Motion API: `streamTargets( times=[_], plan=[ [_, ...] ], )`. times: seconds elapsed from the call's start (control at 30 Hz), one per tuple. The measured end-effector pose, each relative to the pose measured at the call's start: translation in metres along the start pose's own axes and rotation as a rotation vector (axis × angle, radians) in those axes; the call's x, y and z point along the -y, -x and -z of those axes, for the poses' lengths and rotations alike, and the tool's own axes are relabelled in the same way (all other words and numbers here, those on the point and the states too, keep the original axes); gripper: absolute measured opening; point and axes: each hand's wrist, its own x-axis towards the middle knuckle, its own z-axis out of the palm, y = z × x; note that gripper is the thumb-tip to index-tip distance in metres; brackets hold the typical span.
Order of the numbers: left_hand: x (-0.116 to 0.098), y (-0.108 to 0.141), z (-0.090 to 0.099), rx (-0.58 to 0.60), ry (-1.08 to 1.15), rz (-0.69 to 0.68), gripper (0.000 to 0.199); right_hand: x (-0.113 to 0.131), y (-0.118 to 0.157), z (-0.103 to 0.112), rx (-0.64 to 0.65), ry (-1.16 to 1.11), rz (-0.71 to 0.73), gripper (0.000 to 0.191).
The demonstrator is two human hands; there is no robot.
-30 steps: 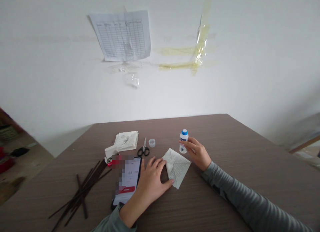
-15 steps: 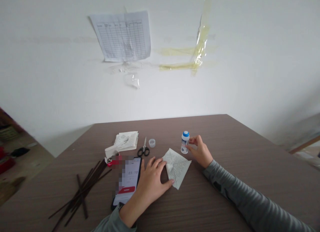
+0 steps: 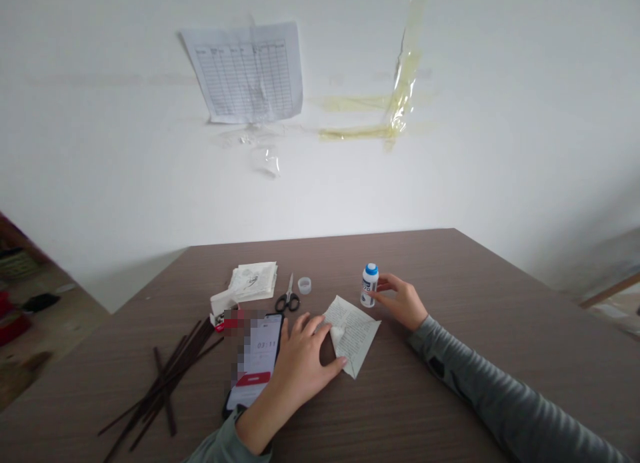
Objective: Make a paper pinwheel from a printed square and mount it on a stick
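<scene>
A folded square of printed paper [image 3: 356, 336] lies on the table, turned like a diamond. My left hand [image 3: 303, 356] rests at its left corner, fingers spread, with the thumb and fingertips touching the edge. Behind the paper, a small white glue bottle [image 3: 369, 291] with a blue top stands upright. My right hand [image 3: 404, 300] grips the bottle's right side between thumb and fingers; the far fingers are partly hidden. The bottle's base is at the table.
A phone with a running timer [image 3: 260, 356] lies beside my left hand. Behind it are scissors [image 3: 287, 302], a clear cap [image 3: 305, 286], a stack of paper pieces [image 3: 254, 280] and a small box [image 3: 223, 306]. Several dark sticks [image 3: 167, 376] lie at left. A wall [image 3: 350, 196] stands behind the table.
The paper and left hand have shifted very slightly left. My right hand keeps its hold on the bottle, which has turned a little, so its label shows differently.
</scene>
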Motion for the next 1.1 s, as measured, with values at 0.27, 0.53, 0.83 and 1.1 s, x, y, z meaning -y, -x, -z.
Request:
streamTargets(
  times=[0.27,0.53,0.83,1.1],
  plan=[
    [0.004,0.002,0.007,-0.007,0.005,0.002,0.056,-0.001,-0.008,-0.002,-0.011,-0.028,-0.027,0.034],
    [0.013,0.000,0.012,0.017,0.011,0.015,0.060,0.018,-0.048,-0.028,0.113,-0.236,-0.115,0.036],
    [0.033,-0.004,0.006,-0.064,0.014,-0.006,0.060,0.028,-0.080,-0.088,0.207,-0.340,-0.167,0.042],
    [0.029,-0.002,0.010,-0.069,0.035,0.005,0.056,0.029,-0.088,-0.115,0.255,-0.407,-0.186,0.048]
  ],
)
